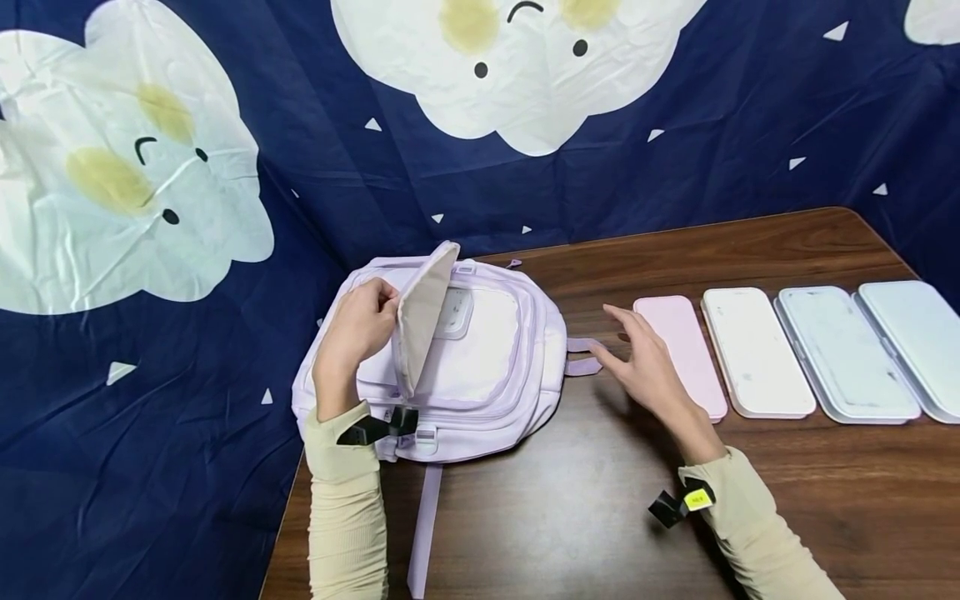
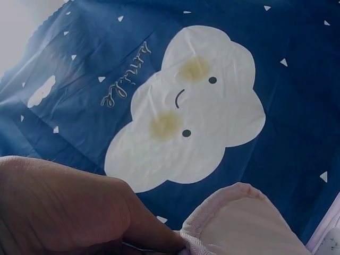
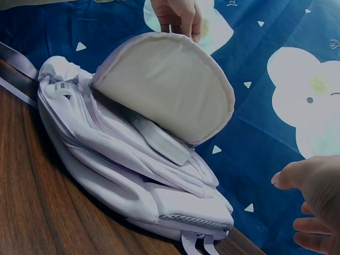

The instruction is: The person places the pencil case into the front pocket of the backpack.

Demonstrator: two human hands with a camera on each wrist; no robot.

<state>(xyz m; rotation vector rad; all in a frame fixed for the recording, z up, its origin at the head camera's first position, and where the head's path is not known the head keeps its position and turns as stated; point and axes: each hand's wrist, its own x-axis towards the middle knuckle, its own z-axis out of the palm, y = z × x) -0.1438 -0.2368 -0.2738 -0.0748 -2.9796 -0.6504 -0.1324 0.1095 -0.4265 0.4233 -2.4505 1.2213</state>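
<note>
Left hand [image 1: 360, 321] pinching backpack flap [image 1: 422, 312], right hand [image 1: 645, 367] hovering flat

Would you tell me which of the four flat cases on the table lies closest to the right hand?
The pink case, leftmost in the row, beside the right hand; the others are white or pale blue.

text: cursive white word, seemingly "smile", seen rotated | on: dark blue cloud-print backdrop [image 2: 297, 95], just left of the cloud face [image 2: 186, 106] | other legible text: none

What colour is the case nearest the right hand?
Pale pink case, beside the right hand; clearest in the head view.
</note>
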